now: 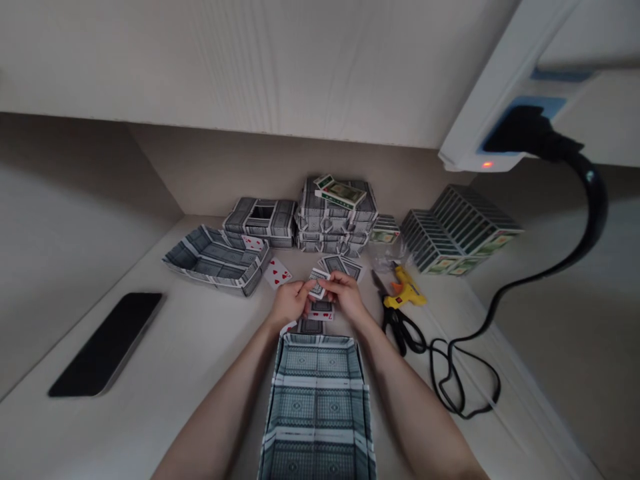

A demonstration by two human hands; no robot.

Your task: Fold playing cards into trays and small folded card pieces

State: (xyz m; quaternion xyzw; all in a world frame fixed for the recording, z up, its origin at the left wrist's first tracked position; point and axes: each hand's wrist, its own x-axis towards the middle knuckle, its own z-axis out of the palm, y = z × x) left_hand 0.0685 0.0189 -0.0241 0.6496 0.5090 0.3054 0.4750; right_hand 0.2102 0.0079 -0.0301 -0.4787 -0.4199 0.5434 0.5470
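Observation:
Both my left hand (292,303) and my right hand (345,293) are closed on a playing card (318,281) with a patterned back, held between thumbs and fingers. Whether it is one card or a few together, I cannot tell. Below it, loose playing cards (320,309) lie on the table, one showing a red 7. A fan of cards (345,265) lies just behind my right hand, and a hearts card (277,272) lies face up beyond my left. Between my forearms stands a long open tray (316,407) built from patterned cards.
Another card-built tray (215,257), a card-built box (261,220) and stacked card blocks (336,220) stand at the back. Card packs (457,230), a yellow glue gun (406,288) and black scissors (403,327) sit right, near a black cord (500,293). A phone (107,343) lies left.

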